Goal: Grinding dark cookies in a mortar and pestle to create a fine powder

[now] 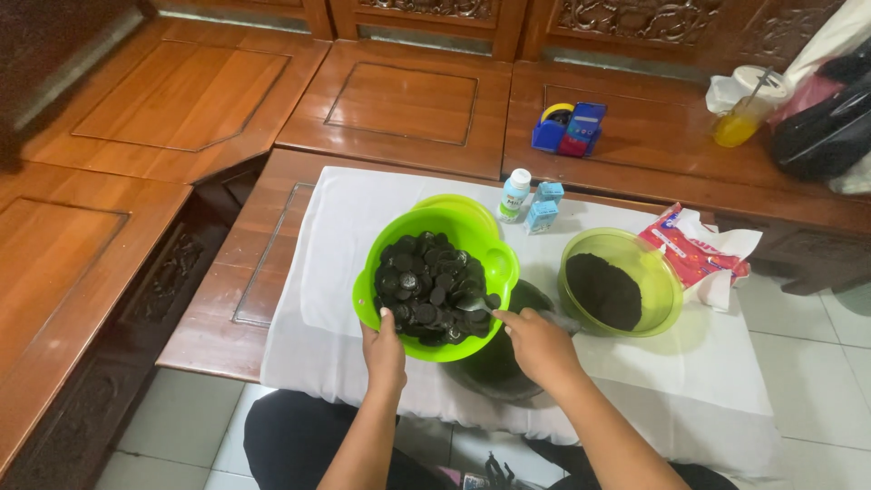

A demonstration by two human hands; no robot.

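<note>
Low wooden desk (227, 299) with a white cloth (363, 236) spread over most of its top; bare wood shows along the left edge and the far left corner. The cloth overhangs the near edge toward the person's lap. Wooden bench seating (181, 100) wraps the far and left sides, close against the desk. Tiled floor (798, 327) lies open to the right.

Open cloth: a wide strip at far left and the near right corner. The far middle is taken by a small white bottle (514, 193) and two small blue cartons (543, 207), standing just beside each other. At right sits a translucent green bowl (662, 272) with dark crumbs (603, 290) in it; a red and white packet (694, 249) lies just beyond its right rim.

Left hand (385, 349): closed on the near rim of a bright green bowl (494, 254), thumb over the edge, bowl tilted up toward the person. The bowl is filled with round dark cookies (426, 286).

Right hand (537, 343): fingers pinched narrow round the handle of a spoon (479, 306), whose tip lies among the cookies at the bowl's lower right rim.

Under the tilted bowl, partly hidden by it and the right hand, stands a dark round container (504, 363) near the desk's front edge.
</note>
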